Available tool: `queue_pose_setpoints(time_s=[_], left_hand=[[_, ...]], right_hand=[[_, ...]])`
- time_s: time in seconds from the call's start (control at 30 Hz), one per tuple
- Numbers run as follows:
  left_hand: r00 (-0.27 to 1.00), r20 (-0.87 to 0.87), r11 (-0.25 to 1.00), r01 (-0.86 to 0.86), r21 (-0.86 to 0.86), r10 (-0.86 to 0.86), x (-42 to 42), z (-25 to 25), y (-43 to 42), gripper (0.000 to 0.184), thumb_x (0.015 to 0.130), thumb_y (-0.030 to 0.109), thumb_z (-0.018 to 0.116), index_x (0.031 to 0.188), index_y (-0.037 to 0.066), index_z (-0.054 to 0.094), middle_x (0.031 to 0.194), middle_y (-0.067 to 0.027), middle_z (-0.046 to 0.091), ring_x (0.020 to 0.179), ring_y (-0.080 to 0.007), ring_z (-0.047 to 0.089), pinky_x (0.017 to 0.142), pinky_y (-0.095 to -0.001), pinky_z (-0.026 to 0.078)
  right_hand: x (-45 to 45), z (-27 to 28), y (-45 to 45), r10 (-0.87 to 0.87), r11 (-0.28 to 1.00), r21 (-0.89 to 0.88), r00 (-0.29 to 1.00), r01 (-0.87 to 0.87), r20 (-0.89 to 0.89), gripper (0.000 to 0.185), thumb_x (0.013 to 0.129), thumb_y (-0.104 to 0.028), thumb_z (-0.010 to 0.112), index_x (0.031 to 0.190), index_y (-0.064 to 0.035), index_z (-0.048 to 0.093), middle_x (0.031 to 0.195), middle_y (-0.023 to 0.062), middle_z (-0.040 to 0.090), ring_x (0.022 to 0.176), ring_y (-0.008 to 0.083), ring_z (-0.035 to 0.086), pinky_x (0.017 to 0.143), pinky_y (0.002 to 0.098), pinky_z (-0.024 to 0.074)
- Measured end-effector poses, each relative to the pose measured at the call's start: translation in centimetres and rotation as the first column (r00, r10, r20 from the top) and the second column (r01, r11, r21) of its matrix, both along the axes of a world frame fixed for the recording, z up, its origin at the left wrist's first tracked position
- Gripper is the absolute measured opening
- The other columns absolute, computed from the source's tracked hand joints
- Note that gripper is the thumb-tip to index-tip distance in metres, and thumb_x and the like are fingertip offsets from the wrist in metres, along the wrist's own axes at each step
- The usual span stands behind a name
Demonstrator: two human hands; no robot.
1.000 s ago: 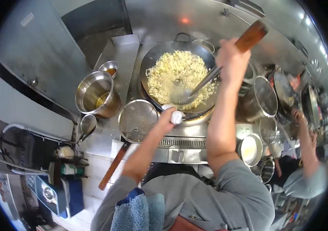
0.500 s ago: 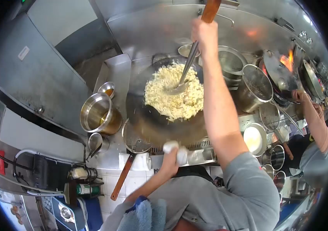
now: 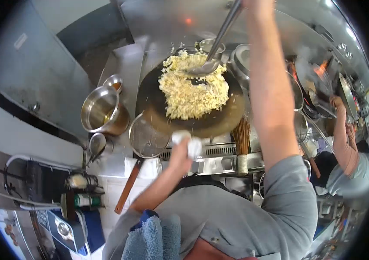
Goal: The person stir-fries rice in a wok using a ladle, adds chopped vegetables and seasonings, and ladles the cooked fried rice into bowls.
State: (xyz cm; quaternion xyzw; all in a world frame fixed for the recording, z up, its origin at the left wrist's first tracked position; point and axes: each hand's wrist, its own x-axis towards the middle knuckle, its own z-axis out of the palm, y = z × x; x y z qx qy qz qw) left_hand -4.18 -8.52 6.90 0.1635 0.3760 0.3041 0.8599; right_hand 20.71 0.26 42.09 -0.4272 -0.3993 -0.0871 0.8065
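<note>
A: What is held nearest the camera wearer?
B: A bunched white cloth (image 3: 194,147), gripped in the left hand (image 3: 181,157) at the near rim of a dark wok (image 3: 150,97). Whatever is covered by the fabric cannot be seen.

A: And the other side?
B: The right hand (image 3: 254,3) is largely cropped by the top edge. A ladle (image 3: 209,67) is held there by its upper shaft, the fingers judged to be closed around it.

A: How would the wok be expected to handle?
B: As heavy and rigid, with much of its load carried well away from the left hand. The near rim is best taken through cloth, since the metal is likely to be hot; a greasy fold could slip.

A: And its contents?
B: Pale yellow, rice-like grains (image 3: 193,102) are spread across the wok's middle, a few caught loose at the far rim. They are judged light, soft and easily scattered, best moved by the ladle's bowl. The stiff ladle is best gripped high, away from the heat.

A: What is seen beyond?
B: A strainer (image 3: 150,138) is set to the wok's left, a straw brush (image 3: 241,133) to its right. A steel pot (image 3: 118,121) is stood on the bench (image 3: 123,69). Farther right, a co-worker's arm (image 3: 339,132) is seen near a flame (image 3: 322,68).
</note>
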Motion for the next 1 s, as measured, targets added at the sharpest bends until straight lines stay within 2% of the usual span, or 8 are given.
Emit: queue_pose_setpoints(time_s=[0.13,0.27,0.43,0.6,0.77,0.83,0.87,1.0], left_hand=[[0.996,-0.055,0.993,0.075,0.096,-0.07,3.9,-1.2,8.2,0.011,0.088,0.02,0.047,0.092,0.011,0.051,0.081,-0.0051,0.059,0.07,-0.0193,0.061,0.056,-0.0348,0.049],[0.978,-0.112,0.975,0.188,0.121,-0.175,4.1,-5.5,9.6,0.017,0.085,0.032,0.05,0.086,0.015,0.053,0.072,-0.0012,0.057,0.061,-0.0156,0.056,0.05,-0.0298,0.044],[0.904,-0.231,0.929,0.37,0.003,-0.359,3.6,-3.6,10.6,0.028,0.078,0.047,0.053,0.083,0.02,0.056,0.07,0.0015,0.056,0.06,-0.0142,0.052,0.051,-0.0285,0.041],[0.887,-0.249,0.916,0.401,-0.005,-0.39,3.3,-3.9,10.2,0.028,0.077,0.049,0.053,0.084,0.022,0.057,0.074,0.0028,0.057,0.069,-0.013,0.053,0.054,-0.03,0.041],[0.87,-0.306,0.914,0.406,0.002,-0.386,3.6,-4.0,10.5,0.027,0.076,0.046,0.054,0.086,0.021,0.057,0.078,0.0025,0.059,0.07,-0.0138,0.054,0.053,-0.0311,0.041],[0.873,-0.256,0.903,0.43,-0.002,-0.416,3.5,-4.6,10.7,0.027,0.075,0.045,0.054,0.086,0.021,0.057,0.078,0.0018,0.059,0.071,-0.0144,0.055,0.052,-0.0311,0.041],[0.875,-0.227,0.898,0.441,0.003,-0.429,3.6,-4.8,10.8,0.027,0.075,0.045,0.054,0.086,0.021,0.057,0.079,0.0015,0.059,0.072,-0.0147,0.056,0.052,-0.0312,0.041],[0.859,-0.237,0.89,0.449,-0.076,-0.454,3.6,-5.3,11.0,0.026,0.074,0.043,0.056,0.088,0.021,0.057,0.079,0.0019,0.06,0.071,-0.0148,0.057,0.051,-0.0306,0.041]], right_hand=[[-4.8,-3.2,-3.8,0.238,0.971,-0.003,0.971,-0.238,-0.018,0.019,0.078,-0.011,0.052,0.059,-0.0068,0.047,0.048,-0.0021,0.04,0.039,0.0109,0.038,0.038,0.0274,0.0276],[-3.1,-18.4,3.0,0.297,0.936,-0.158,0.946,-0.315,-0.129,0.021,0.078,-0.004,0.054,0.061,-0.0103,0.043,0.049,-0.0042,0.039,0.038,0.0085,0.036,0.037,0.0243,0.0253],[-0.1,-12.1,0.4,0.358,0.908,-0.18,0.924,-0.378,-0.134,0.023,0.075,-0.003,0.06,0.06,-0.0093,0.044,0.049,-0.0042,0.04,0.037,0.0056,0.034,0.036,0.0223,0.0234],[0.8,-20.0,2.1,0.471,0.874,-0.065,0.873,-0.481,-0.124,0.024,0.077,0.004,0.055,0.063,-0.0091,0.04,0.049,-0.0037,0.035,0.037,0.0061,0.031,0.036,0.0227,0.0214],[1.4,-9.9,3.4,0.401,0.915,-0.032,0.916,-0.401,0.002,0.016,0.077,-0.002,0.057,0.067,-0.0069,0.045,0.051,-0.0027,0.036,0.038,0.0085,0.034,0.036,0.0246,0.0273],[0.4,-13.3,6.5,0.047,0.994,-0.09,0.996,-0.054,-0.077,0.017,0.076,-0.003,0.058,0.067,-0.0066,0.043,0.051,-0.0029,0.036,0.038,0.01,0.037,0.036,0.0251,0.0306],[4.2,-18.5,11.5,0.162,0.985,-0.055,0.987,-0.162,0.003,0.019,0.077,-0.009,0.059,0.067,-0.0082,0.043,0.05,-0.0029,0.036,0.037,0.01,0.036,0.036,0.0261,0.0315],[-2.2,-10.8,8.4,0.331,0.906,-0.232,0.934,-0.354,-0.132,0.027,0.078,-0.005,0.055,0.058,-0.0124,0.039,0.046,-0.0062,0.032,0.035,0.0074,0.029,0.035,0.0247,0.0217]])
